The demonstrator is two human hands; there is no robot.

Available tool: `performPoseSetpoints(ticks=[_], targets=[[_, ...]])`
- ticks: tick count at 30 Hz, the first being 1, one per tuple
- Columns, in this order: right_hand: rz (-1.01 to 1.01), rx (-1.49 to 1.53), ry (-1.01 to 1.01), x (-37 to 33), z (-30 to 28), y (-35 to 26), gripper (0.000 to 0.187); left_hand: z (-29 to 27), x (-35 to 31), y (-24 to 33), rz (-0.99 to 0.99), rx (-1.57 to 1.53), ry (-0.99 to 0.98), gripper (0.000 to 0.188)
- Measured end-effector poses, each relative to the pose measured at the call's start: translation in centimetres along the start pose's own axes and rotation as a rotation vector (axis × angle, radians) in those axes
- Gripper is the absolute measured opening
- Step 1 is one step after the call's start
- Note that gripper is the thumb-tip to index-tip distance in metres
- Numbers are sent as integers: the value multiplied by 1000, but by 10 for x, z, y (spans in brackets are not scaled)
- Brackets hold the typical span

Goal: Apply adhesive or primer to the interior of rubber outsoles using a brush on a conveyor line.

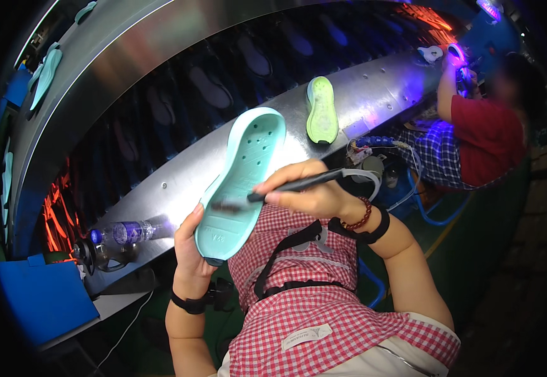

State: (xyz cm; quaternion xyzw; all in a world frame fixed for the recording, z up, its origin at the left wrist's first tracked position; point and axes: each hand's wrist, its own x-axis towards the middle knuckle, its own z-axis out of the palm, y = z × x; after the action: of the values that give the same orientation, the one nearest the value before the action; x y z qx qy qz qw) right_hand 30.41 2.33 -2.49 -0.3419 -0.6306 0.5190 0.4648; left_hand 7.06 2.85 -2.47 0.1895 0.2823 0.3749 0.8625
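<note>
Head view, at the left: a clear bottle [125, 232] lies near the end of the metal surface [185, 176], where a nudge from an elbow could set it rolling. The mint sole [235, 182] is held up in front of the apron [323, 257], tilted, with its hollow side facing the camera. The left hand [190, 252] grips it at the lower end only, so firm pressure higher up could tip or twist it loose. The right hand [314, 202] is closed around a black-handled tool [295, 185], its tip over the hollow; too hard a stroke might skid onto the rim. A pale tube [376, 179] seems to run from the handle, and a snag there could jerk the tip. The lime sole [323, 114] rests close to the surface's near edge, where a sleeve might knock it.

Hard to read: the left hand's fingers, hidden behind the mint sole; the tool's tip, smeared by motion; the soles in the dark rack [210, 88]; and, at far right, what the co-worker [490, 144] holds, washed out by violet light.
</note>
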Motion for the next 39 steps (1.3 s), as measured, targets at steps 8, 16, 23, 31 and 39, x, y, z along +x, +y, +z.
performPoseSetpoints(ticks=[8, 16, 23, 31, 39], targets=[[-120, -179, 475, -1, 17, 24, 18, -13, 22, -13, 58, 59, 169, 50], [-131, 783, 336, -31, -27, 8, 21, 75, 9, 95, 450, 321, -65, 52], [21, 877, 243, -22, -18, 13, 20, 78, 109, 279, 672, -100, -143, 54], [69, 992, 363, -33, -56, 44, 19, 144, 124, 256, 552, 378, 140, 69], [152, 1078, 401, -26, -64, 63, 17, 208, 203, 265, 551, 1895, 357, 60]])
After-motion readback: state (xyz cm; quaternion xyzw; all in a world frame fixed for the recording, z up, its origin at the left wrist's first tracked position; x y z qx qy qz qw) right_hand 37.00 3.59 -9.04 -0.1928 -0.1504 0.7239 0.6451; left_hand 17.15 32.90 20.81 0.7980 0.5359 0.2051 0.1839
